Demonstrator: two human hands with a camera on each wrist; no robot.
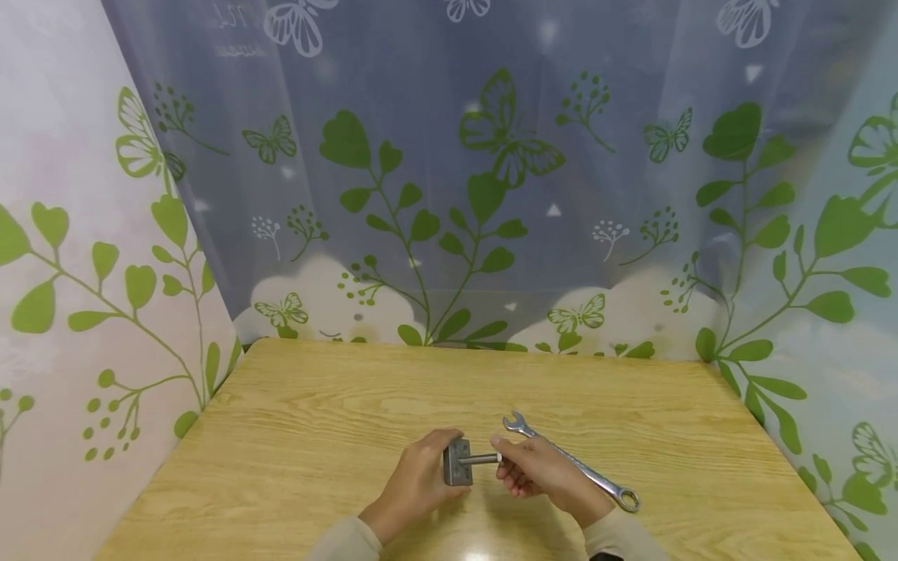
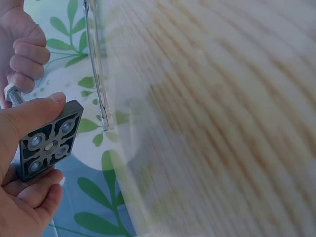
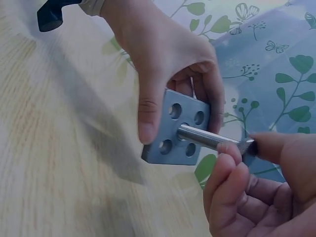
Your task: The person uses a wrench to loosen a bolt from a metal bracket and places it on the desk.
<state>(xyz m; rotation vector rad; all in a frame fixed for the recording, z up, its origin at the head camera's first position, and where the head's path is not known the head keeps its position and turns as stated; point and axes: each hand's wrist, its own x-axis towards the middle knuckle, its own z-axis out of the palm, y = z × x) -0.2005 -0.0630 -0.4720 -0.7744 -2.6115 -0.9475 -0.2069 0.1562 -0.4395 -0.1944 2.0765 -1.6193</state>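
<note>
My left hand (image 1: 415, 477) grips a square grey metal plate (image 1: 457, 463) by its opposite edges, thumb on one side and fingers on the other. Several round holes sit near the plate's corners, and its other face (image 2: 52, 140) is ribbed. From the plate's middle a silver bolt (image 3: 207, 137) sticks out toward the right. My right hand (image 1: 543, 474) pinches the bolt's outer end between thumb and index finger, with the other fingers curled below. That end is partly hidden by the fingertips. Both hands are above the wooden table.
A combination wrench (image 1: 592, 473) lies slantwise on the table (image 1: 337, 397), partly behind my right hand. Its open jaw points to the back left and its ring end to the front right. Curtains (image 1: 435, 234) printed with leaves and butterflies enclose the back and sides.
</note>
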